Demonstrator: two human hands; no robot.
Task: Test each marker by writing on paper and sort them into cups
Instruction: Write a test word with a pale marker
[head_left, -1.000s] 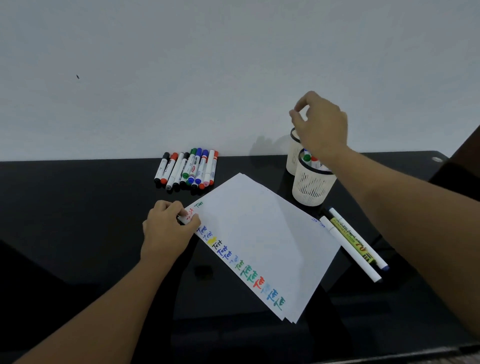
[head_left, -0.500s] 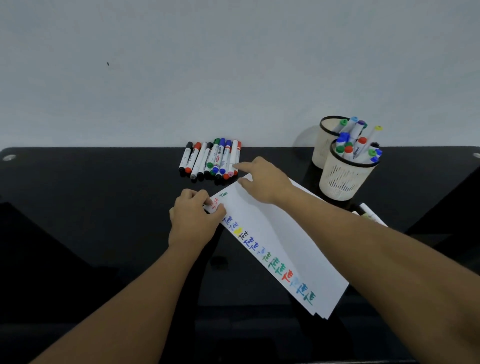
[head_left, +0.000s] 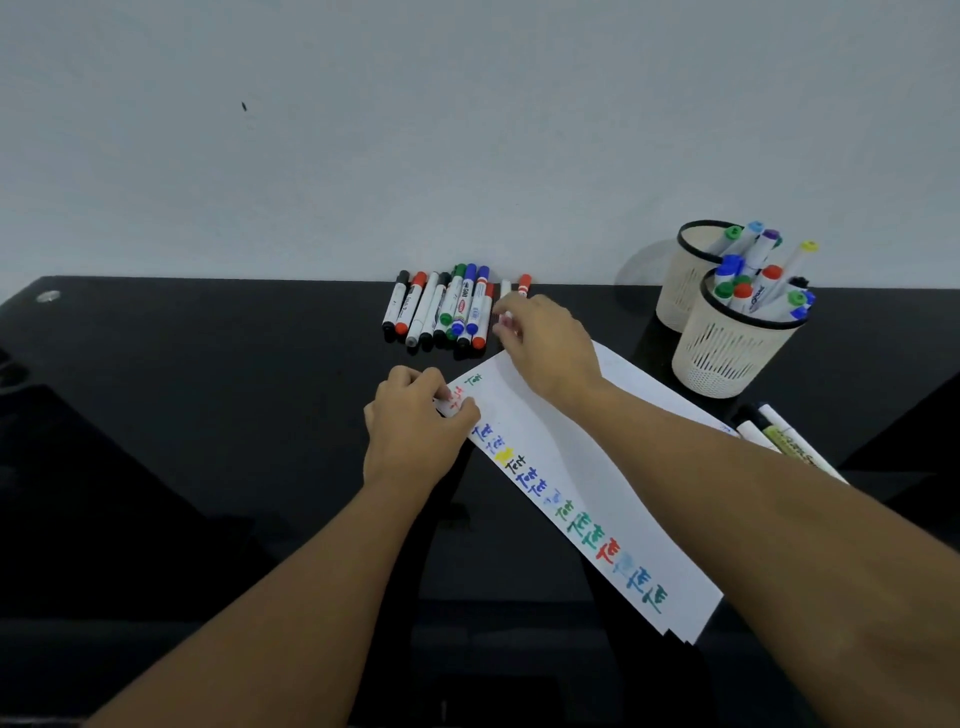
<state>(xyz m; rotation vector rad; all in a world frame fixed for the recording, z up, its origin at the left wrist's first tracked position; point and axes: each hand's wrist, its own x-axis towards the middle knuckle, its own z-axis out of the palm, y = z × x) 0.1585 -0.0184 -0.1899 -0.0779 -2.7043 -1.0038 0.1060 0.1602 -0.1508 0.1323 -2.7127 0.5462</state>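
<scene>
table: a black glossy table (head_left: 208, 441) against a pale wall; everything lies on its far half.
paper: a stack of white paper (head_left: 561, 467) lies slantwise, its long axis running from far left to near right, with a column of coloured test words down its left edge.
cups: two cream mesh cups (head_left: 727, 348) stand at the far right, touching or nearly so, both already holding capped markers; judging by this, the sorting is well along.
untested row: a row of markers (head_left: 441, 312) lies side by side at the far edge, just beyond the paper's far corner, their long axes running near to far, slightly tilted.
spare markers: a few more markers (head_left: 779, 436) lie near the right edge of the paper, below the cups, partly hidden by the right forearm.
right hand: the right hand (head_left: 545, 343) is at the right end of the row, fingers curled round a white marker with a red cap (head_left: 523, 285).
that marker: its long axis runs near to far, red cap toward the wall; its lower barrel is hidden by the fingers.
left hand: the left hand (head_left: 415, 421) pinches the paper's far left corner, pinning it.
key relation: the row lies directly left of the right hand, which is nearer to it than the left.
next move, as I judge: lift the marker and uncap it.
</scene>
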